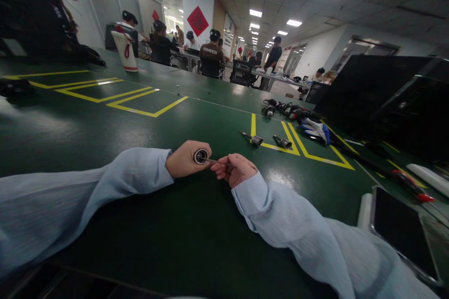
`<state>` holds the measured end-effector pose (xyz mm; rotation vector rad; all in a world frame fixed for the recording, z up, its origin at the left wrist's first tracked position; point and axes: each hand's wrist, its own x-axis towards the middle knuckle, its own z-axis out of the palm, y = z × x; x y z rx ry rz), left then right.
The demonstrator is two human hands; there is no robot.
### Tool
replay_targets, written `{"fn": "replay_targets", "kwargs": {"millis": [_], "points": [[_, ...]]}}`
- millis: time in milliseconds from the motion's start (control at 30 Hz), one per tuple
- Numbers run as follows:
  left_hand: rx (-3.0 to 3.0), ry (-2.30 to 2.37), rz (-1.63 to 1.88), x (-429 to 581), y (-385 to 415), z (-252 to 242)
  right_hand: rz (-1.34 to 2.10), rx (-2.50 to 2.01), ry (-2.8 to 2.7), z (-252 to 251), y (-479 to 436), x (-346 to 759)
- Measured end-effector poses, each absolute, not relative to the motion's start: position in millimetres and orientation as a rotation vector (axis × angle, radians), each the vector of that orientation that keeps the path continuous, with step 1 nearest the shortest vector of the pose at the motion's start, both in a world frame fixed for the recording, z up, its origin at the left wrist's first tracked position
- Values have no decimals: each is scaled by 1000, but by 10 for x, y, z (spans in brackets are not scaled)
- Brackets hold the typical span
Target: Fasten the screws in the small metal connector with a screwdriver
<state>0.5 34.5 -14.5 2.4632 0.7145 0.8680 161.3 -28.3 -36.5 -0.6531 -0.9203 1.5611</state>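
Note:
My left hand (187,159) is wrapped round a round metal cylinder (201,150), its open end turned toward me. Most of the cylinder is hidden in the fist. My right hand (238,169) pinches a thin metal rod (212,160), whose far end meets the cylinder's mouth; how deep it reaches I cannot tell. Beyond the right hand, two metal pieces lie on the green table: one cup-shaped piece with a thin shank (257,140) and a similar piece (286,143) to its right.
Yellow tape (154,115) marks boxes on the table (168,243). Farther right are a bundle of cables and dark parts (269,108), a blue-and-white glove (315,130), a red-handled tool (410,184) and a phone-like device (403,233). A paper cup (125,51) stands back left. Several people sit beyond.

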Motion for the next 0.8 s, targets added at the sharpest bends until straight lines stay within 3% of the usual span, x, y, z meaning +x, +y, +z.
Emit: {"fn": "replay_targets", "kwargs": {"millis": [800], "points": [[2453, 643, 765, 19, 375, -180, 1546, -634, -889, -390, -221, 1669]]}}
